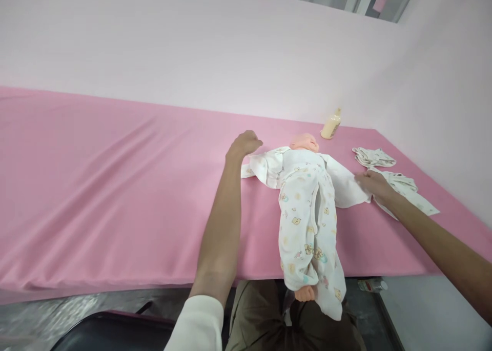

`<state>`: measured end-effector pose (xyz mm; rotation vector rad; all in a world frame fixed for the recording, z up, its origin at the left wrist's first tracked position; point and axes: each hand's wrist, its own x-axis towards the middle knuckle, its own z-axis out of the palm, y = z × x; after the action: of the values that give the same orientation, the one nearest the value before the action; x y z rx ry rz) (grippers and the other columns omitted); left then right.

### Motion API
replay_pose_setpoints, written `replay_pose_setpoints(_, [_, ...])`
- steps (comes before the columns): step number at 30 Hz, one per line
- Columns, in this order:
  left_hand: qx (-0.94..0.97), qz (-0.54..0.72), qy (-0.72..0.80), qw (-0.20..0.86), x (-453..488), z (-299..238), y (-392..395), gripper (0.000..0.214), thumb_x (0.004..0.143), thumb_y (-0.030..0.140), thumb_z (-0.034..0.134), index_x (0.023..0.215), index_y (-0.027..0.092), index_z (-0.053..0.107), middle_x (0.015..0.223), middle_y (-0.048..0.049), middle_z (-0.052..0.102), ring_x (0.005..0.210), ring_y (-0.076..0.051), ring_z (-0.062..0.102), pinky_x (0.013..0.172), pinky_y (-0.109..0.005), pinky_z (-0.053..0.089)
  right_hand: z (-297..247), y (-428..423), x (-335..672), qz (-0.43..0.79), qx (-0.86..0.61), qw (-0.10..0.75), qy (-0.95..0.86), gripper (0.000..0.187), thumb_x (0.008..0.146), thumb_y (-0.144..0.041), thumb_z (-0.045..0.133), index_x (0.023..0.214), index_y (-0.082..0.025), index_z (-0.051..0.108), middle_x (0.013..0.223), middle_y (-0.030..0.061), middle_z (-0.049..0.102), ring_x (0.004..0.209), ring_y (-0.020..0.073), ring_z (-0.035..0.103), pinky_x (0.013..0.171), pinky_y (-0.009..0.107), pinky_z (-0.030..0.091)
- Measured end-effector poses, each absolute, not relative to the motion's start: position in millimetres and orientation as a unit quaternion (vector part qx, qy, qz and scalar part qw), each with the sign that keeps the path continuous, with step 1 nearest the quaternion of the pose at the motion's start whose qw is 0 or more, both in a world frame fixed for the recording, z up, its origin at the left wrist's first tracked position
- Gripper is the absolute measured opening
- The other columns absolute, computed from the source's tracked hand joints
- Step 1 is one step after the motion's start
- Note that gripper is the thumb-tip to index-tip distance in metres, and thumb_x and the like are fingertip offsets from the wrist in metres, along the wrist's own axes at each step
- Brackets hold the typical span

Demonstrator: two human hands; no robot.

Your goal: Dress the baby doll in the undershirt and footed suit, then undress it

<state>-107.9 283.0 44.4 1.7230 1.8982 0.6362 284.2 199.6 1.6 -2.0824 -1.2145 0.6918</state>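
A baby doll point(304, 142) lies on its back on the pink-covered table point(115, 187), dressed in a white printed romper point(307, 212); one bare foot point(304, 292) hangs over the near edge. My left hand point(244, 143) is curled shut at the end of the romper's left sleeve, with the sleeve's cuff just below it. My right hand point(373, 183) lies flat on the spread right sleeve, fingers stretched out.
A cream bottle point(331, 125) stands behind the doll's head by the pink wall. Two folded white cloths point(373, 157) point(407, 189) lie at the right. A black chair seat point(111, 333) sits below the table's near edge, next to my lap.
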Motion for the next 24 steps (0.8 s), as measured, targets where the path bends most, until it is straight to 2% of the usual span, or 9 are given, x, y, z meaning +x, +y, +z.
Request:
replay_pose_setpoints(3, [0.683, 0.182, 0.655, 0.266, -93.1, 34.4, 286.0, 0.046, 0.083, 0.045, 0.061, 0.122, 0.020, 0.057, 0.127, -0.0121, 0.063, 0.103, -0.023, 0.064, 0.082, -0.031, 0.047, 0.9, 208.4, 270.3, 0.133, -0.786, 0.285, -0.532, 0.009, 0.072, -0.025, 0.064, 0.078, -0.019, 0.061, 0.087, 0.0083, 0.064, 0.085, 0.0247, 0.062, 0.073, 0.037, 0.050])
replay_pose_setpoints(5, [0.699, 0.149, 0.643, 0.275, -84.1, 26.5, 287.4, 0.058, 0.082, 0.053, 0.061, 0.129, 0.020, 0.053, 0.133, -0.0125, 0.060, 0.106, -0.025, 0.062, 0.083, -0.032, 0.047, 0.1, 215.0, 254.9, 0.042, -0.755, 0.289, -0.587, 0.019, 0.074, -0.027, 0.060, 0.090, -0.019, 0.064, 0.109, 0.0122, 0.063, 0.111, 0.0303, 0.056, 0.094, 0.046, 0.045])
replay_pose_setpoints(7, [0.718, 0.145, 0.623, 0.274, -74.9, 20.1, 288.6, 0.060, 0.082, 0.057, 0.060, 0.128, 0.020, 0.054, 0.134, -0.0114, 0.059, 0.108, -0.025, 0.061, 0.083, -0.031, 0.046, 0.5, 221.7, 234.7, 0.006, -0.699, 0.307, -0.646, 0.023, 0.078, -0.030, 0.055, 0.096, -0.019, 0.064, 0.115, 0.0135, 0.062, 0.121, 0.0313, 0.051, 0.103, 0.049, 0.039])
replay_pose_setpoints(9, [0.743, 0.174, 0.594, 0.254, -64.9, 16.1, 290.0, 0.051, 0.084, 0.056, 0.058, 0.120, 0.021, 0.060, 0.131, -0.0080, 0.062, 0.109, -0.024, 0.060, 0.084, -0.030, 0.045, 3.6, 228.8, 210.2, 0.004, -0.640, 0.316, -0.700, 0.025, 0.081, -0.031, 0.052, 0.099, -0.018, 0.064, 0.114, 0.0143, 0.063, 0.119, 0.0307, 0.052, 0.104, 0.048, 0.039])
replay_pose_setpoints(12, [0.759, 0.211, 0.584, 0.195, -51.4, 12.3, 293.2, 0.029, 0.091, 0.041, 0.052, 0.107, 0.021, 0.064, 0.122, -0.0050, 0.066, 0.108, -0.021, 0.060, 0.086, -0.028, 0.044, 13.4, 241.4, 169.4, 0.019, -0.587, 0.282, -0.759, 0.031, 0.084, -0.032, 0.049, 0.106, -0.016, 0.064, 0.118, 0.0145, 0.064, 0.116, 0.0292, 0.055, 0.103, 0.045, 0.039])
replay_pose_setpoints(15, [0.722, 0.204, 0.645, 0.144, -46.8, 6.5, 296.9, 0.026, 0.094, 0.028, 0.043, 0.107, 0.018, 0.062, 0.117, -0.0095, 0.068, 0.108, -0.023, 0.061, 0.087, -0.031, 0.044, 25.3, 255.7, 130.1, 0.028, -0.536, 0.160, -0.828, 0.035, 0.087, -0.034, 0.050, 0.112, -0.015, 0.064, 0.123, 0.0141, 0.064, 0.116, 0.0289, 0.055, 0.100, 0.041, 0.040])
replay_pose_setpoints(19, [0.644, 0.197, 0.726, 0.139, -56.7, -5.8, 299.9, 0.032, 0.096, 0.026, 0.035, 0.115, 0.015, 0.058, 0.119, -0.0166, 0.066, 0.111, -0.027, 0.063, 0.087, -0.034, 0.045, 36.1, 272.0, 89.9, -0.040, -0.500, -0.026, -0.865, 0.033, 0.085, -0.033, 0.054, 0.107, -0.012, 0.067, 0.116, 0.0181, 0.066, 0.110, 0.0324, 0.059, 0.093, 0.041, 0.042])
replay_pose_setpoints(21, [0.619, 0.197, 0.745, 0.152, -63.5, -10.6, 300.2, 0.031, 0.096, 0.027, 0.037, 0.116, 0.015, 0.057, 0.121, -0.0175, 0.064, 0.113, -0.027, 0.062, 0.087, -0.033, 0.046, 37.8, 277.7, 77.4, -0.040, -0.496, -0.075, -0.864, 0.035, 0.082, -0.030, 0.056, 0.111, -0.012, 0.065, 0.117, 0.0186, 0.066, 0.107, 0.0320, 0.061, 0.090, 0.040, 0.044])
replay_pose_setpoints(24, [0.603, 0.208, 0.752, 0.166, -70.7, -13.8, 299.5, 0.030, 0.096, 0.028, 0.038, 0.115, 0.016, 0.058, 0.122, -0.0176, 0.064, 0.116, -0.028, 0.061, 0.087, -0.034, 0.046, 37.3, 284.5, 68.9, -0.004, -0.486, -0.115, -0.866, 0.051, 0.076, -0.030, 0.062, 0.125, -0.015, 0.059, 0.124, 0.0177, 0.064, 0.110, 0.0323, 0.060, 0.090, 0.041, 0.045])
